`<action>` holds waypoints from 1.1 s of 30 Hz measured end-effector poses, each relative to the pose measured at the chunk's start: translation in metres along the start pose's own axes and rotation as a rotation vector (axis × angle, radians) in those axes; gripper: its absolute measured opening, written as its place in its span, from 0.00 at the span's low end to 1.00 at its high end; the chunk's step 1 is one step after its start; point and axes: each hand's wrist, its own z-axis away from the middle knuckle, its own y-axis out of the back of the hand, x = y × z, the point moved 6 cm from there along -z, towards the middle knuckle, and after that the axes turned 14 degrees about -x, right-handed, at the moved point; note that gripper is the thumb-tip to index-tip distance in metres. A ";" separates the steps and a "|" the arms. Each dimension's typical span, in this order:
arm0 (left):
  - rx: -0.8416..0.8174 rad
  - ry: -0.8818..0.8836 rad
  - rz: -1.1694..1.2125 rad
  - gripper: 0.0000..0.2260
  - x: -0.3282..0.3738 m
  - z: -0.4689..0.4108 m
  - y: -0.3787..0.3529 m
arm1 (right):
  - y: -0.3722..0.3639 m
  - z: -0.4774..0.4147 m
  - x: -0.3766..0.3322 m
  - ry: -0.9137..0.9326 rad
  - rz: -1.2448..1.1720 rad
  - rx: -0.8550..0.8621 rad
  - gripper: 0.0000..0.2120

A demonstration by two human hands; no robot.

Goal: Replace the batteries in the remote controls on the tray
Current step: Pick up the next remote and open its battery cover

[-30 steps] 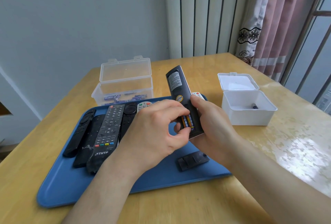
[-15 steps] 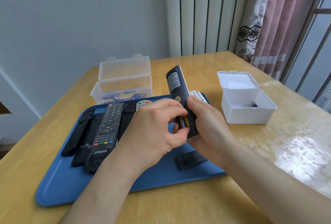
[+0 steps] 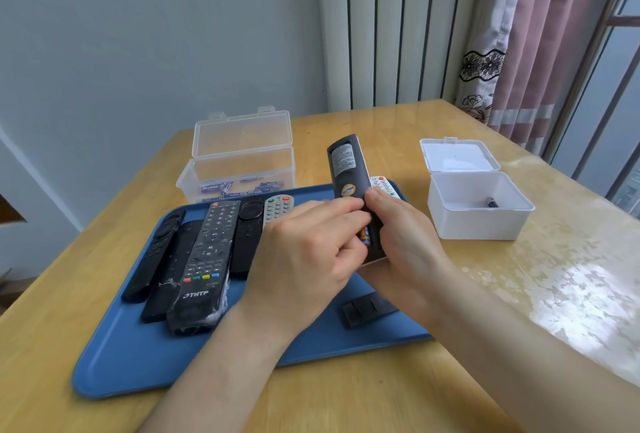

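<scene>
The tray [image 3: 138, 356] on the table [image 3: 381, 398]
The remotes [image 3: 207, 252] lie on its left half, the battery cover [image 3: 367, 308] near its front right corner; the battery box [image 3: 239, 169] behind its back edge, the second box [image 3: 478, 211] to its right.

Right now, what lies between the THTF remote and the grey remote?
A black remote with a round dial, flat on the tray, seen in head view.

I read one brand: THTF, white on the near end of a black remote [image 3: 202, 259] at the left of the tray [image 3: 138, 356] (the sticker [image 3: 343, 157] on the held remote [image 3: 349, 180] is illegible from here).
</scene>
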 end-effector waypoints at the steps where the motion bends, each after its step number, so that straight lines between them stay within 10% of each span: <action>1: -0.005 -0.011 -0.018 0.11 0.000 0.001 -0.002 | 0.000 0.001 0.001 -0.013 -0.031 0.000 0.16; 16: 0.042 0.034 0.133 0.11 -0.003 -0.003 0.004 | -0.004 -0.004 -0.005 0.075 -0.010 -0.089 0.12; 25: 0.452 0.852 1.653 0.13 -0.064 0.015 -0.002 | -0.015 -0.001 -0.004 0.026 0.053 -0.216 0.14; 33: -0.030 0.995 1.471 0.08 -0.055 0.020 -0.029 | -0.008 -0.007 -0.012 0.089 0.125 -0.270 0.14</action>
